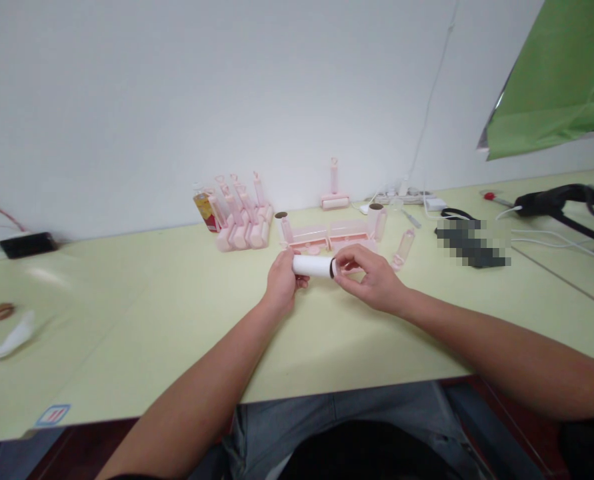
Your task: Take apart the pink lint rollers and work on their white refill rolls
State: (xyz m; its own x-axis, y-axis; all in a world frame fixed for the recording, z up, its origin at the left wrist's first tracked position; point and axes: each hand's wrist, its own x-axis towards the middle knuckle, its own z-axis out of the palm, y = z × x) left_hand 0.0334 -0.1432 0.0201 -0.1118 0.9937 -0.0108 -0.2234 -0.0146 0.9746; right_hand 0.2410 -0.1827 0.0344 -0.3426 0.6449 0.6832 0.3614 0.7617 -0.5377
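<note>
A white lint-roller roll lies crosswise between my two hands, just above the pale green table. My left hand is closed around the roll's left end. My right hand pinches its right end, where a dark rim shows. Just behind them lie pink plastic roller parts and a clear pink cover.
A cluster of pink lint rollers stands at the wall with a small bottle. One more roller stands upright further right. A power strip, cables, a black device and a blurred dark object sit right; white cloth lies far left.
</note>
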